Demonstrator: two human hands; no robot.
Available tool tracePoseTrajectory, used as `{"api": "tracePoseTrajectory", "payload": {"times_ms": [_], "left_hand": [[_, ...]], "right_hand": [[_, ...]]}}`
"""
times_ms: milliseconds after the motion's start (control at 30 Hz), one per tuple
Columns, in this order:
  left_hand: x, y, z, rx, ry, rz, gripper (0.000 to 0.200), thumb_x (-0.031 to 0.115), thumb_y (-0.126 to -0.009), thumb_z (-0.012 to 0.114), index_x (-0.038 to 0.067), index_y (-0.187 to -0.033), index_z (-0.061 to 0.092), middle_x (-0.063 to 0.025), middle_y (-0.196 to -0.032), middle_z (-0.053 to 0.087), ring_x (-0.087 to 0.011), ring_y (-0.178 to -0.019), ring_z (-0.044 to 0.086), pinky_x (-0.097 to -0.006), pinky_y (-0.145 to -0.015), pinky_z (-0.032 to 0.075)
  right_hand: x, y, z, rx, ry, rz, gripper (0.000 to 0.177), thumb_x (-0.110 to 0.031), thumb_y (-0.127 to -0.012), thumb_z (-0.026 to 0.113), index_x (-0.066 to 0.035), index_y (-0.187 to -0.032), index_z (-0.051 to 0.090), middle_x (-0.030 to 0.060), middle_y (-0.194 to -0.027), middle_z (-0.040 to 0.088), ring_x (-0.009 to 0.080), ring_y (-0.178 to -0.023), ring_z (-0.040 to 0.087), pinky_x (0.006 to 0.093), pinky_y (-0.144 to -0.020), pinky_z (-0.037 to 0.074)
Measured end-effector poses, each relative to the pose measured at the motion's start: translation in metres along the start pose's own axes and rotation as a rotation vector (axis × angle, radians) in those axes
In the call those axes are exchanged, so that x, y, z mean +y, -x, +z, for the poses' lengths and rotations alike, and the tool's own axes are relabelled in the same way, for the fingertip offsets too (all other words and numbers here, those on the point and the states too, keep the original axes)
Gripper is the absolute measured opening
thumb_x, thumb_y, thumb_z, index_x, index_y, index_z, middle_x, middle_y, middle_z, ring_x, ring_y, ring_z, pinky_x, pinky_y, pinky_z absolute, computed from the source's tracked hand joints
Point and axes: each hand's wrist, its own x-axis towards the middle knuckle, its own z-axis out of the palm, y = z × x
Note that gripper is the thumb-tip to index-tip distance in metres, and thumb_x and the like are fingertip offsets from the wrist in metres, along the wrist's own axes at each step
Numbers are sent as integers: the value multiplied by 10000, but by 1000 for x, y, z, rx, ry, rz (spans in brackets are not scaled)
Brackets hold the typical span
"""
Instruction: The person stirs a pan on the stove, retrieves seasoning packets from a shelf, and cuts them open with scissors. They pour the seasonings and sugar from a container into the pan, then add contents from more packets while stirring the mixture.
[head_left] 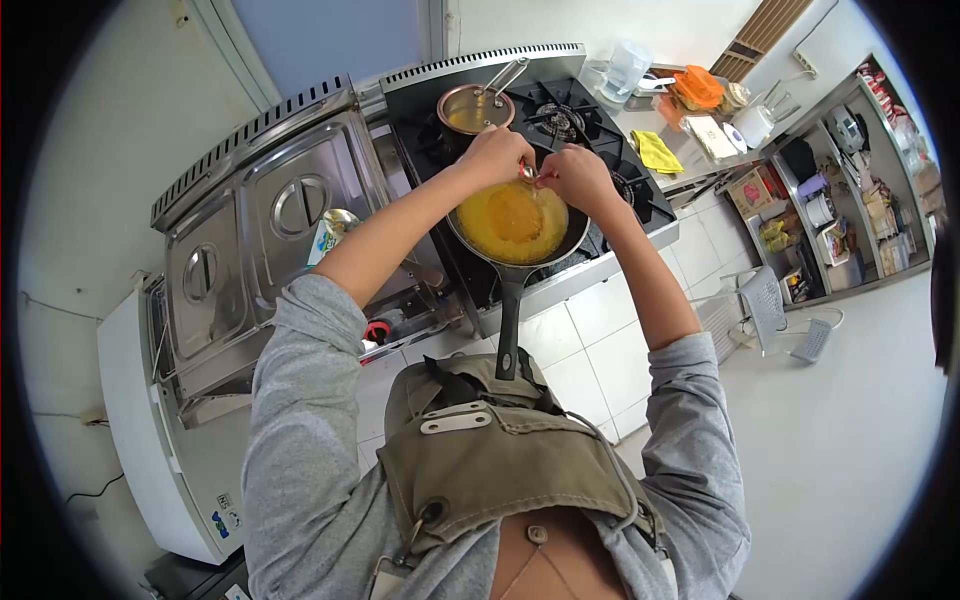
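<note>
A dark frying pan (pixel 512 285) sits on the black stove with its handle toward my body. Yellow-orange liquid (pixel 513 222) covers its bottom, deeper orange in the middle. Over the pan's far edge, my left hand (pixel 497 155) and my right hand (pixel 580 180) almost meet. Between their fingers is a small shiny metal piece (pixel 528 173), too small to name. The fingers of both hands are pressed together around or beside it. Just behind my left hand stands a copper-coloured pot (pixel 449 128) with a glass lid (pixel 470 108).
Metal food-warmer lids (pixel 255 215) lie left of the stove. Bare burners (pixel 561 122) are at the back right. On the right counter are a yellow cloth (pixel 656 152), an orange container (pixel 698 88) and a clear jug (pixel 627 70). Shelves (pixel 820 230) stand farther right.
</note>
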Motion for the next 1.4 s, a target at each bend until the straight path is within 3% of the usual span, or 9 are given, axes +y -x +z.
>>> {"api": "tracePoseTrajectory", "payload": {"times_ms": [200, 400, 500, 567, 867, 1100, 1167, 1300, 1400], "left_hand": [[5, 4, -1, -23, 42, -9, 132, 168, -642, 697, 116, -763, 713, -79, -652, 637, -255, -648, 613, -349, -698, 451], [6, 1, 6, -92, -250, -28, 125, 194, -645, 719, 146, -760, 717, -62, -649, 640, -222, -662, 605, -335, -742, 380], [4, 3, 8, -92, -188, 3, 121, 190, -643, 716, 154, -759, 719, -58, -625, 630, -215, -655, 602, -325, -759, 372], [6, 3, 6, -73, -253, 76, 116, 186, -638, 714, 158, -750, 721, -58, -609, 622, -222, -654, 602, -326, -752, 375], [10, 4, 5, -80, -240, 46, 66, 162, -616, 705, 125, -669, 689, -72, -609, 623, -230, -648, 594, -338, -793, 385], [2, 2, 10, -57, -163, 33, 99, 161, -594, 699, 121, -684, 708, -77, -634, 639, -227, -666, 618, -354, -840, 395], [8, 3, 3, -123, -272, 18, 143, 156, -619, 693, 169, -755, 733, -77, -679, 656, -227, -703, 633, -353, -794, 412], [8, 2, 5, -128, -305, 23, 151, 163, -595, 695, 124, -738, 725, -85, -631, 637, -242, -683, 629, -357, -760, 449], [3, 4, 8, -26, -206, 68, 149, 186, -614, 704, 109, -742, 719, -94, -639, 637, -256, -677, 631, -368, -709, 469]], "right_hand": [[-2, 9, 6, 45, -42, -5, 98, -202, -678, 683, -122, -732, 694, 73, -708, 635, 268, -795, 599, 377, -697, 490], [3, 10, 22, 98, 24, -27, 118, -207, -686, 680, -92, -709, 685, 73, -714, 639, 267, -790, 595, 375, -698, 490], [4, 12, 25, 105, -127, 7, 119, -207, -682, 682, -90, -705, 684, 73, -699, 634, 268, -787, 595, 373, -692, 490], [-1, 13, 26, 106, -115, 29, 74, -144, -682, 667, -80, -717, 654, 75, -690, 636, 293, -727, 601, 363, -846, 472], [-4, 15, 29, 211, -112, 73, 88, -118, -657, 686, -60, -676, 622, 79, -672, 608, 282, -732, 593, 379, -675, 475], [-7, 15, 27, 268, -139, 102, 135, -182, -647, 702, -72, -655, 625, 71, -681, 614, 258, -764, 588, 381, -662, 468], [-10, 17, 25, 228, -84, 114, 152, -205, -653, 700, -70, -655, 629, 77, -677, 613, 263, -755, 588, 386, -661, 472], [-6, 16, 32, 217, -121, 116, 145, -185, -661, 693, -63, -620, 625, 93, -676, 613, 267, -751, 586, 385, -679, 477], [-5, 17, 38, 348, -121, -2, 156, -175, -685, 684, -61, -778, 631, 111, -662, 601, 280, -741, 581, 384, -698, 479]]}}
